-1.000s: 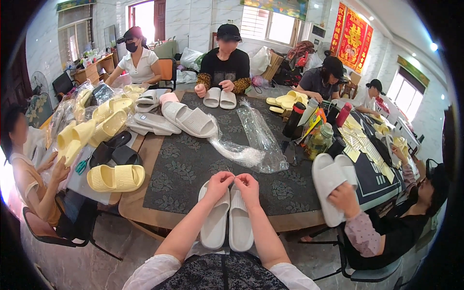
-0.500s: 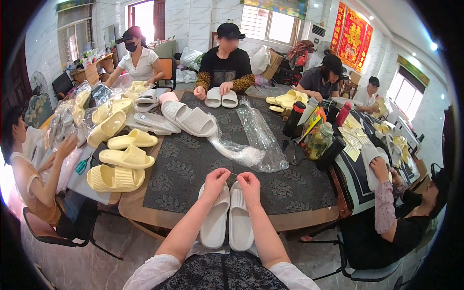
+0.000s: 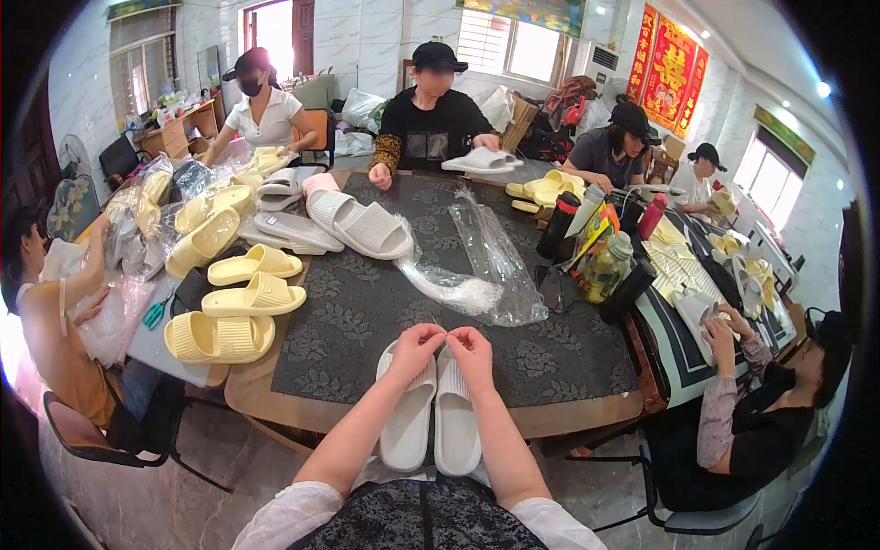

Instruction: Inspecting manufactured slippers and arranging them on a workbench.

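Observation:
A pair of light grey slides, the left slide (image 3: 405, 436) and the right slide (image 3: 456, 433), lies side by side at the table's near edge, toes pointing away from me. Above their straps, my left hand (image 3: 417, 350) and my right hand (image 3: 470, 356) are both closed in a pinch, fingertips almost meeting. Whatever sits between them is too small to make out. My hands cover part of the straps.
Yellow slides (image 3: 220, 337) and larger grey slides (image 3: 367, 229) lie to the left, beside teal scissors (image 3: 154, 315). Clear plastic wrap (image 3: 486, 284) is on the dark tablecloth (image 3: 357, 339). Bottles (image 3: 610, 275) stand at right. Several co-workers sit around, one holding grey slides (image 3: 481, 161).
My fingertips have come closer together; a thin dark strand showed between them before. The co-worker opposite has moved grey slides to the right. The person at right has raised their hands.

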### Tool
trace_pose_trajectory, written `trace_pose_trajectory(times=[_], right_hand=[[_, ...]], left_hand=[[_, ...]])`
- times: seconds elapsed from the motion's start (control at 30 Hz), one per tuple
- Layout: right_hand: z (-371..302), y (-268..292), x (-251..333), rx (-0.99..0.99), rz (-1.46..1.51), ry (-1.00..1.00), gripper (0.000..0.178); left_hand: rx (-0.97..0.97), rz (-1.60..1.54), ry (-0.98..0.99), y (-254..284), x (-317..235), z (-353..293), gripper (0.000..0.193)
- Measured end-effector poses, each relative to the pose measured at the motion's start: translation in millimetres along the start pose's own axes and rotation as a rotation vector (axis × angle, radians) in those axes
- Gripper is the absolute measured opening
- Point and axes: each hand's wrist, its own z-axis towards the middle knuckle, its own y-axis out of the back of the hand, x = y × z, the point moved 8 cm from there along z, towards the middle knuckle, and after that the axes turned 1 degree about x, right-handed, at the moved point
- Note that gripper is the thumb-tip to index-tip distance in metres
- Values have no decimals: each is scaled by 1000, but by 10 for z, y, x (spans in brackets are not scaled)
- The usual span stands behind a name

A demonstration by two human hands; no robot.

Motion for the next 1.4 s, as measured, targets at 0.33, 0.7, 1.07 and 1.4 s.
trace_pose_trajectory(times=[0.33,0.7,1.07,1.4], right_hand=[[2,-6,-80,20,35,-44,9],[-4,-18,-17,50,6,-47,7],[-18,19,37,-45,65,-19,6],[-22,19,29,-11,55,-54,7]], left_hand=[[17,-22,30,-27,-18,-15,15],[9,-17,-8,-26,-44,-21,13],[-39,-142,55,80,28,9,13],[-48,-183,77,69,-10,-6,15]])
